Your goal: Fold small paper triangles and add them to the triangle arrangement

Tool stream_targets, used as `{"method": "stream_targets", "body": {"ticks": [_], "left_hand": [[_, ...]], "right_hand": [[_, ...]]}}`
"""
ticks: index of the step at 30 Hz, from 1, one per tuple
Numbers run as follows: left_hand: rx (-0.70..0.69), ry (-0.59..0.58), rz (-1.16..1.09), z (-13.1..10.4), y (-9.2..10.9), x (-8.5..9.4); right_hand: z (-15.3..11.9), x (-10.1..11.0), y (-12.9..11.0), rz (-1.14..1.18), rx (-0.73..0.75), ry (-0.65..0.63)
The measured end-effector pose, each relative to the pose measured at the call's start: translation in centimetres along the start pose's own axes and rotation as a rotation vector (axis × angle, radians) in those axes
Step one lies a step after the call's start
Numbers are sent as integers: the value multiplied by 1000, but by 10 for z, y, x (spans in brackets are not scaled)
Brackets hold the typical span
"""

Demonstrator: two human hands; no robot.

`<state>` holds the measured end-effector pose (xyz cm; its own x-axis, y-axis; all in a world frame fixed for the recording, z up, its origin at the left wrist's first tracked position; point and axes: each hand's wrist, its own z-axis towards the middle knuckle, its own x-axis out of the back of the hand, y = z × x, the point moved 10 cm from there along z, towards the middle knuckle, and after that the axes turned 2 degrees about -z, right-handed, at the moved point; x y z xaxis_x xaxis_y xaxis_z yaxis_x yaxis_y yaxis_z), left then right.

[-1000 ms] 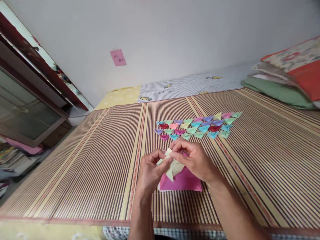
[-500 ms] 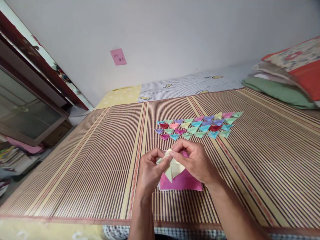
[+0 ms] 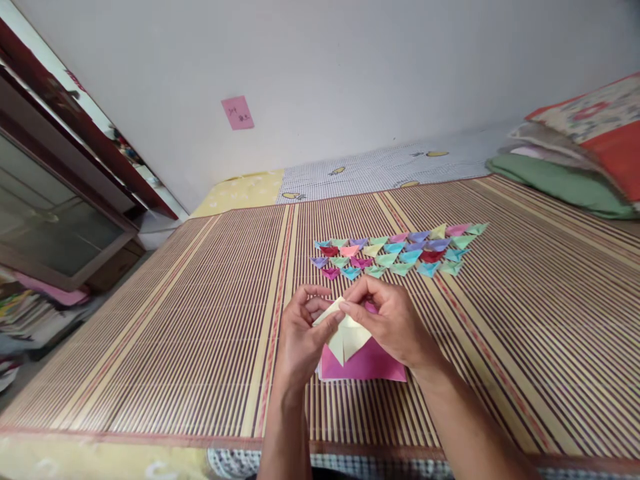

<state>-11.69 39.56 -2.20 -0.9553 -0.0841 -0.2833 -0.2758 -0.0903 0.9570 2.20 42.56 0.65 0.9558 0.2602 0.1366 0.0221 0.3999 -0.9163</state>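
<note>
A folded pale yellow paper [image 3: 344,341] is held up between both hands, its pointed end towards me. My left hand [image 3: 306,333] grips its left side, thumb on top, with the index finger raised and bent. My right hand [image 3: 385,319] pinches the far corner between thumb and fingers. Beneath the yellow paper lies a stack of square sheets with a pink one [image 3: 367,365] on top. Beyond the hands, several small folded paper shapes [image 3: 387,259] in many colours stand in rows on the striped bamboo mat [image 3: 200,320].
Folded bedding and a red patterned pillow [image 3: 610,137] lie at the back right. A pink note [image 3: 238,113] is on the wall. At the left are a glass-fronted cabinet [image 3: 50,207] and a pile of books [image 3: 30,313].
The left fingers have lifted and spread a little. The left part of the yellow paper now looks flatter and wider. The right hand has hardly moved.
</note>
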Motion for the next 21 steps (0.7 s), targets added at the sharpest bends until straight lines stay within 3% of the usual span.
{"method": "stream_targets", "body": {"ticks": [6,21], "left_hand": [[86,-4,89,2,-10,4],[60,-60,136,-1,-15,2]], "right_hand": [[0,2,-2,-37,0,34],[1,1,-8,-141,9,41]]}}
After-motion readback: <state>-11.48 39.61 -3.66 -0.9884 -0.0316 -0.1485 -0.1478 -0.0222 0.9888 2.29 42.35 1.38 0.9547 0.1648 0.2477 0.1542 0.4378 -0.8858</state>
